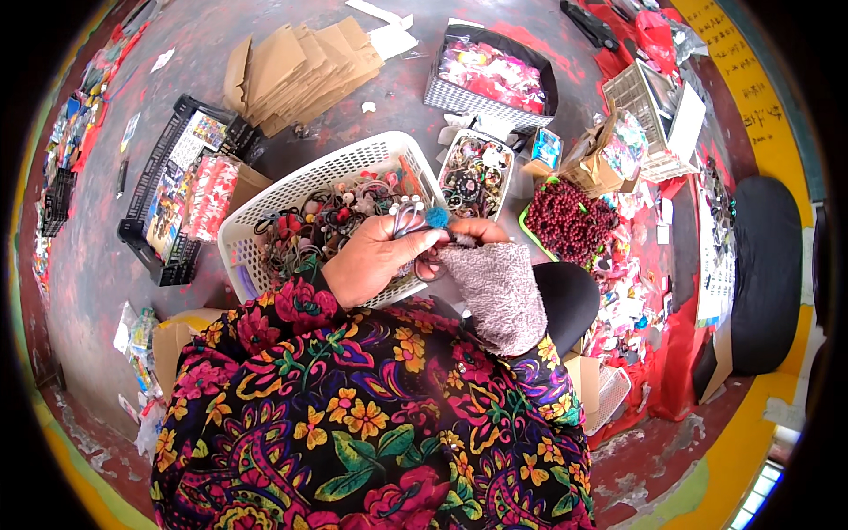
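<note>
My left hand [375,256] is closed round a small bunch of elastic hair ties [408,221], pale and dark loops. A blue pompom [436,217] stands out at the top of the bunch, beside my left thumb. Close against it, my right hand [480,231] pinches the bunch from the other side; a grey fuzzy cuff [503,287] covers its wrist and palm. Both hands are over the near right edge of a white perforated basket [408,146], which is heaped with hair ties in many colours [314,216].
Beyond the hands stands a smaller white basket [506,168] of hair accessories. To the right lies a heap of dark red beads [570,221]. A black crate [146,190] is at left, flattened cardboard [300,71] and a patterned box [486,110] farther off.
</note>
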{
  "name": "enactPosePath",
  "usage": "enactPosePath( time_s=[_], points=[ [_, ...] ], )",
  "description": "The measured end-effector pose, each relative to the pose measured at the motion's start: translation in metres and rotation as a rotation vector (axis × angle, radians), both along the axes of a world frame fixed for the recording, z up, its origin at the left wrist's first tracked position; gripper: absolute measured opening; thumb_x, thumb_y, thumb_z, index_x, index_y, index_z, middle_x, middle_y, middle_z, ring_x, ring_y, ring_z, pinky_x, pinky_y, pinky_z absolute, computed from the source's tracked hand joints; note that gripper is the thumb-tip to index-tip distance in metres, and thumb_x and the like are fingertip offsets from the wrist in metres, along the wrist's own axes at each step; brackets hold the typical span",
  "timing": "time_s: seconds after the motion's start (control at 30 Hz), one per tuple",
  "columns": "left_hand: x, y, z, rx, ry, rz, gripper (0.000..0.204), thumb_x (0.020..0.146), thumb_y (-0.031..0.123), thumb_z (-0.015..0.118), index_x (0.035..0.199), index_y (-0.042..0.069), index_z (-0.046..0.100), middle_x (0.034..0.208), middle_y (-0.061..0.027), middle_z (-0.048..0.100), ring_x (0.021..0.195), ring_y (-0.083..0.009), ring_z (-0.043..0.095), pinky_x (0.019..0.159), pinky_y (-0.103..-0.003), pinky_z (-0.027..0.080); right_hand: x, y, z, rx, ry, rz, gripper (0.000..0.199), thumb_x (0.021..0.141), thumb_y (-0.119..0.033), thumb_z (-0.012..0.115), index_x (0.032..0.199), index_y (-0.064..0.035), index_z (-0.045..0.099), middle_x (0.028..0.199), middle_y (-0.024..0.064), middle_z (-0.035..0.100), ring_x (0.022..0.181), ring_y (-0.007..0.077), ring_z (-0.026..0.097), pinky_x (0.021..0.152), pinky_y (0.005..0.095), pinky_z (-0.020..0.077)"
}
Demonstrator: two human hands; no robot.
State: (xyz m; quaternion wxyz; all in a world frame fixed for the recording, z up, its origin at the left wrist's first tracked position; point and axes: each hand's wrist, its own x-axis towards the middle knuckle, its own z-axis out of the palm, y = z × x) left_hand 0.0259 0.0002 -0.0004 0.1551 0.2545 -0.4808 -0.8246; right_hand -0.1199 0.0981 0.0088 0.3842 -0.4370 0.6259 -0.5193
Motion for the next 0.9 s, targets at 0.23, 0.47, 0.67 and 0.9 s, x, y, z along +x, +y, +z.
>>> enactPosePath(
  time_s=[0.23,0.47,0.67,0.9],
  points=[
    [0.0,-0.002,0.005,-0.113,-0.035,-0.002,0.017,0.093,0.012,0.053,0.095,-0.002,0.062,0.084,-0.0048,0.062,0.071,-0.01,0.058,0.064,-0.024,0.05,-0.002,0.008,0.0,-0.01,0.043,0.012,0.007,0.081,-0.006,0.061,0.085,-0.0003,0.06,0.081,0.0066,0.06,0.071,0.0151,0.061,0.063,0.0267,0.0479],
    [0.005,-0.005,0.008,-0.221,-0.16,0.084,0.014,0.091,0.007,0.053,0.097,-0.002,0.063,0.079,-0.0017,0.06,0.068,-0.0069,0.055,0.059,-0.021,0.044,-0.007,0.007,0.005,-0.012,0.127,0.034,0.007,0.077,-0.009,0.063,0.082,-0.0046,0.061,0.083,0.0068,0.059,0.069,0.0187,0.06,0.06,0.0303,0.0475],
    [0.006,-0.005,0.011,-0.259,-0.049,-0.037,0.019,0.093,0.005,0.05,0.106,-0.001,0.061,0.071,0.0054,0.046,0.06,-0.0019,0.04,0.053,-0.02,0.033,-0.029,0.003,0.017,-0.089,-0.958,-0.098,0.033,0.09,-0.012,0.054,0.12,-0.0029,0.043,0.1,0.0098,0.059,0.088,0.0182,0.061,0.078,0.0304,0.0516],
    [0.013,-0.012,0.018,0.16,0.064,-0.221,0.023,0.092,0.015,0.052,0.108,0.001,0.061,0.067,0.0065,0.043,0.057,-0.0009,0.036,0.052,-0.019,0.027,-0.012,-0.001,0.043,-0.149,-1.002,-0.038,0.048,0.078,-0.002,0.063,0.122,-0.0033,0.044,0.104,0.0087,0.058,0.089,0.0174,0.06,0.076,0.0299,0.0519]
  ],
)
